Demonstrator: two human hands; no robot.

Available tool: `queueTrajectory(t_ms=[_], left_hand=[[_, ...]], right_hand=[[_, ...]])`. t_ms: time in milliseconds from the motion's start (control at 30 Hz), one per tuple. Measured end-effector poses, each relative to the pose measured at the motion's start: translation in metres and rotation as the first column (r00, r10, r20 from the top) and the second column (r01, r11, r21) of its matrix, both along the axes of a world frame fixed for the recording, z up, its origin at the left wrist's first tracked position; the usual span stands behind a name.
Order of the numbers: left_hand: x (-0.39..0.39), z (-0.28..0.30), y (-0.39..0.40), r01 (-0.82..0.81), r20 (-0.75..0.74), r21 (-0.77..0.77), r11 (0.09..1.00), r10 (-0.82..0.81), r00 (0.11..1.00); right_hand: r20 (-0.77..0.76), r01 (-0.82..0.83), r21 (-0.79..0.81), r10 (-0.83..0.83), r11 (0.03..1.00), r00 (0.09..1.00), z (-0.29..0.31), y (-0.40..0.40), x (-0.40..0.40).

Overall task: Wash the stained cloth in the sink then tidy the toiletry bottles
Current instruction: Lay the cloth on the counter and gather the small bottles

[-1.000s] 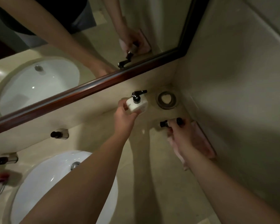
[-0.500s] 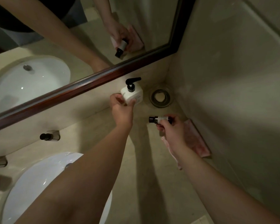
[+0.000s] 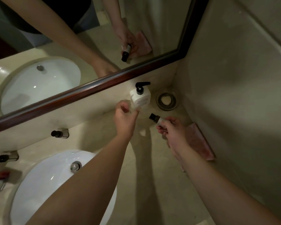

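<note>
Pump bottle (image 3: 140, 97): white with a black pump, upright on the counter (image 3: 152, 184) against the back wall, just left of a round ring holder (image 3: 166, 100) in the corner.
Left hand (image 3: 124, 118): fingers curled beside the pump bottle's base (whether they touch it, I cannot tell).
Right hand (image 3: 172, 132): grasping a small vial (image 3: 156, 119) by its pale body, black cap tilted up and left.
Cloth (image 3: 199, 142): pink, lying flat on the counter along the right wall, behind the right hand.
Sink (image 3: 52, 184): white basin at lower left.
Mirror (image 3: 104, 38): dark-framed, reflecting both arms.
</note>
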State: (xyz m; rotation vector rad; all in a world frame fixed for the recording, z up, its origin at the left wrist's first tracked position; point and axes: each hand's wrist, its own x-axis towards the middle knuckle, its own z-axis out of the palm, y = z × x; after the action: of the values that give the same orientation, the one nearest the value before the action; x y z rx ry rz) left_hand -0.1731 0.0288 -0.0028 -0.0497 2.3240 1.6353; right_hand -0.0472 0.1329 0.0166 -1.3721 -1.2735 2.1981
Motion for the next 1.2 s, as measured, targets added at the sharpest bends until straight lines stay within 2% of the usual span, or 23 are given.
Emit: queueTrajectory(t_ms=[133,233,333,567,767,867,967,1133,1200], left_hand=[[0.023,0.014,-0.030,-0.038,0.144,0.097,0.995,0.024,0.989],[0.038,0.028,-0.056,0.030,0.282,0.205,0.978,-0.088,0.955],[0.048,0.037,-0.084,0.077,0.333,0.268,0.960,-0.167,0.928],[0.056,0.048,-0.163,-0.221,0.408,0.350,0.910,0.064,0.911],[0.049,0.046,-0.231,-0.461,0.494,0.360,0.811,0.253,0.832],[0.039,0.041,-0.265,-0.571,0.469,0.271,0.775,0.412,0.781],[0.030,0.035,-0.300,-0.613,0.423,0.205,0.763,0.496,0.759],[0.020,0.022,-0.338,-0.567,0.376,0.166,0.807,0.480,0.793],[0.018,0.019,-0.348,-0.545,0.366,0.176,0.820,0.459,0.809]], right_hand=[[-0.020,-0.082,-0.034,0.081,0.996,0.997,0.011,-0.019,-0.014],[-0.042,-0.168,-0.027,0.167,0.985,0.985,0.020,-0.042,-0.027],[-0.051,-0.322,0.012,0.322,0.947,0.945,0.024,-0.070,-0.039],[-0.060,-0.551,0.079,0.556,0.831,0.829,0.034,-0.144,-0.052],[0.066,-0.771,0.189,0.776,0.608,0.628,0.024,-0.206,-0.067],[0.180,-0.793,0.277,0.782,0.542,0.597,0.010,-0.233,-0.089],[0.311,-0.805,0.379,0.757,0.456,0.575,-0.003,-0.256,-0.115],[0.425,-0.801,0.436,0.691,0.410,0.585,-0.023,-0.277,-0.151],[0.439,-0.784,0.450,0.659,0.428,0.611,-0.031,-0.284,-0.163]])
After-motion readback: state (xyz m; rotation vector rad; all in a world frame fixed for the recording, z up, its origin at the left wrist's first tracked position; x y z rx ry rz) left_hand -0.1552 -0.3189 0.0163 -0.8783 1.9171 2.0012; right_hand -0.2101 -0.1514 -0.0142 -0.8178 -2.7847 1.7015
